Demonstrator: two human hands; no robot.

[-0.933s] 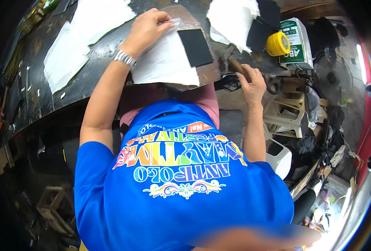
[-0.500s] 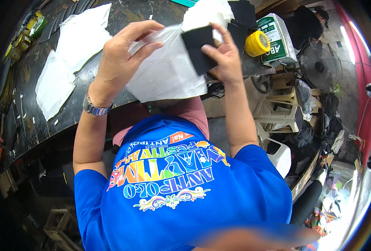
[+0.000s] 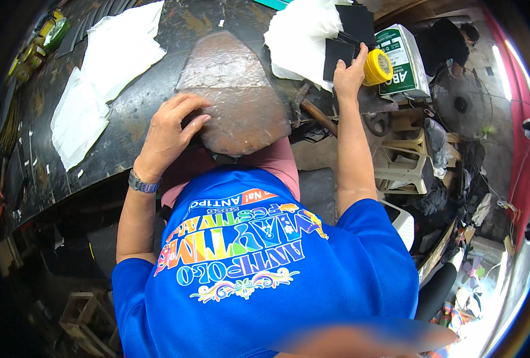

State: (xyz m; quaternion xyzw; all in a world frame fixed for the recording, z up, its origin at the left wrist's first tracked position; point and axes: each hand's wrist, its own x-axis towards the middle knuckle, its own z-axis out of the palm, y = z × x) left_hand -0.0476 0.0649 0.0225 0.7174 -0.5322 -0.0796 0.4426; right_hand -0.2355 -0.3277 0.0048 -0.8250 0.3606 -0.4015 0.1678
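My left hand [image 3: 172,128] hovers by the left edge of a worn brown slab [image 3: 235,95], fingers loosely curled, thumb and fingertips apart, nothing between them. Out to the right, my right hand [image 3: 350,74] pinches a small black sheet [image 3: 336,56], its thumb lying over the piece; the fingers underneath are partly hidden. That sheet overlaps the edge of a crumpled white sheet pile [image 3: 298,39]. More black pieces [image 3: 357,24] lie just behind it. A yellow jar [image 3: 377,67] stands right beside my right hand.
A hammer [image 3: 319,114] with a wooden handle rests right of the slab. White sheets [image 3: 119,51] spread over the dark table [image 3: 131,98] at left. Behind the jar stands a green-and-white can [image 3: 402,62]. A fan [image 3: 461,95] and plastic chairs [image 3: 405,161] are farther right.
The thin white sheet has left my left hand, uncovering the brown slab. My right hand has moved right with a black sheet, and the white pile now spreads nearer.
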